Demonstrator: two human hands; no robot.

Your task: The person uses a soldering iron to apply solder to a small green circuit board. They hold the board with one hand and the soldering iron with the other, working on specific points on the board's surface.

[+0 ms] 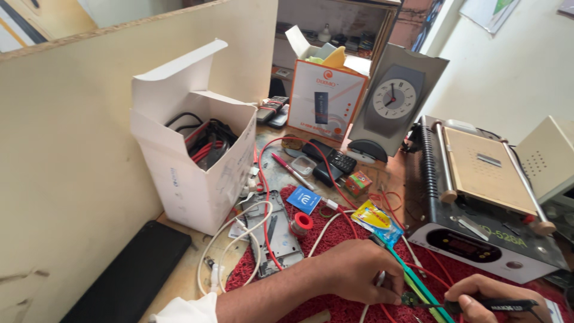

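Observation:
My left hand (pixel 359 272) rests on the red mat (pixel 335 239), its fingertips pinching a small dark part (pixel 409 298) near a green tool (pixel 418 284). My right hand (pixel 487 299) grips a black pen-shaped tool (pixel 496 305) whose tip points left at that small part. Red and white wires run under and between both hands.
A white open box of cables (pixel 197 161) stands at the left beside a tall board. A grey phone frame (pixel 275 233), a red-capped spool (pixel 302 222), a yellow packet (pixel 373 218), a desk clock (pixel 394 98) and a heating machine (pixel 478 197) surround the mat. A black phone (pixel 128 275) lies front left.

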